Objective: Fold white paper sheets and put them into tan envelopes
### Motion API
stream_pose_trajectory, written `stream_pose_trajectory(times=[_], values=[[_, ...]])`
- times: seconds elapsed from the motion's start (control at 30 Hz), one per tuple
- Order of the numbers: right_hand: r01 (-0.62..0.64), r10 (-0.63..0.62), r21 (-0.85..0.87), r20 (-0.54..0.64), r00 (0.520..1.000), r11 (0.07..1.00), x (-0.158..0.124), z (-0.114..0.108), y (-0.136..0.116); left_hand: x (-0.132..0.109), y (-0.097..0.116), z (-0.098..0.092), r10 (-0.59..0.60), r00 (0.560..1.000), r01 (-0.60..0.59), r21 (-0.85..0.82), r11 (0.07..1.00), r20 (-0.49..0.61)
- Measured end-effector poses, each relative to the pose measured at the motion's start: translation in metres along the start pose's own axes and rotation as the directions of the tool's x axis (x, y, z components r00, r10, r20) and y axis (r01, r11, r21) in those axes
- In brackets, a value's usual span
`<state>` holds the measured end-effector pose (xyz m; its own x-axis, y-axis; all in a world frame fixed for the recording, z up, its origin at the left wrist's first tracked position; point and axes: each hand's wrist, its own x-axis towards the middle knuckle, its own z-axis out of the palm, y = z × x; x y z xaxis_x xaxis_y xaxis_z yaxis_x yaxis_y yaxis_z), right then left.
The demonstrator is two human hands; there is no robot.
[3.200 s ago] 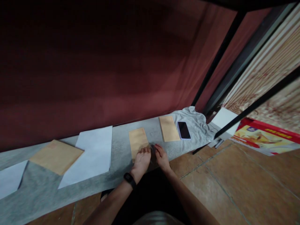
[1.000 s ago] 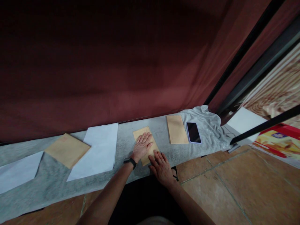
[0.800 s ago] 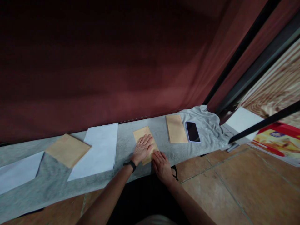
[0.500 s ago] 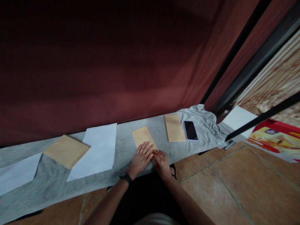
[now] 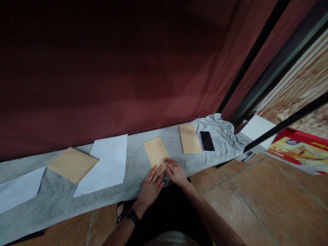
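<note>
the left hand (image 5: 150, 188) lies flat, fingers extended, over the near end of the brown envelope (image 5: 156, 151) on the grey cloth (image 5: 137, 160), probably steadying it; the right hand (image 5: 176, 173) bends at its right edge, pinching or not i cannot tell.

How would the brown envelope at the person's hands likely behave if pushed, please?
The brown envelope looks thin and paper-like, so it is probably light and bendable. Lying flat on the grey cloth, it would likely slide rather than roll or tip.
</note>
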<state>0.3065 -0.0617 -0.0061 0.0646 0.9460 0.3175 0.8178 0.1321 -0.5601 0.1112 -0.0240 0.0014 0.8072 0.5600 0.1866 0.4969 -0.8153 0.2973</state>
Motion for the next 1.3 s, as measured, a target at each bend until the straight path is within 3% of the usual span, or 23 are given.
stream_pose_trajectory(times=[0.13,0.23,0.47,0.63,0.77,0.93,1.1,1.3], values=[[0.180,-0.167,-0.096,0.133,0.977,0.979,0.030,0.008,-0.007,-0.001,0.004,0.002,-0.052,0.998,0.052,-0.017,0.998,0.019],[0.221,-0.197,-0.160,0.154,0.968,0.962,0.052,0.022,-0.010,-0.001,0.005,0.004,-0.081,0.996,0.080,0.019,0.997,0.049],[0.078,-0.053,-0.236,0.110,0.993,0.969,0.095,0.044,-0.004,-0.002,0.001,0.005,-0.030,1.000,0.030,0.046,0.998,-0.008],[0.005,0.014,-0.262,0.072,0.997,0.965,0.106,0.049,-0.002,-0.005,0.001,0.010,-0.006,0.999,0.011,0.122,0.992,-0.042],[-0.021,0.030,-0.260,0.030,0.999,0.965,0.096,0.048,0.002,-0.007,0.002,0.014,-0.009,0.997,0.022,0.165,0.986,-0.074],[-0.017,0.003,-0.277,-0.051,0.999,0.961,0.064,0.038,0.007,-0.008,0.004,0.014,-0.002,0.996,0.018,0.190,0.982,-0.085],[-0.042,0.038,-0.324,-0.018,0.999,0.945,0.029,0.022,0.009,-0.012,0.008,0.015,-0.022,0.994,0.053,0.290,0.956,-0.109],[-0.060,0.039,-0.326,-0.070,0.997,0.944,-0.004,0.019,-0.007,-0.017,0.010,0.018,-0.047,0.990,0.084,0.280,0.956,-0.136]])
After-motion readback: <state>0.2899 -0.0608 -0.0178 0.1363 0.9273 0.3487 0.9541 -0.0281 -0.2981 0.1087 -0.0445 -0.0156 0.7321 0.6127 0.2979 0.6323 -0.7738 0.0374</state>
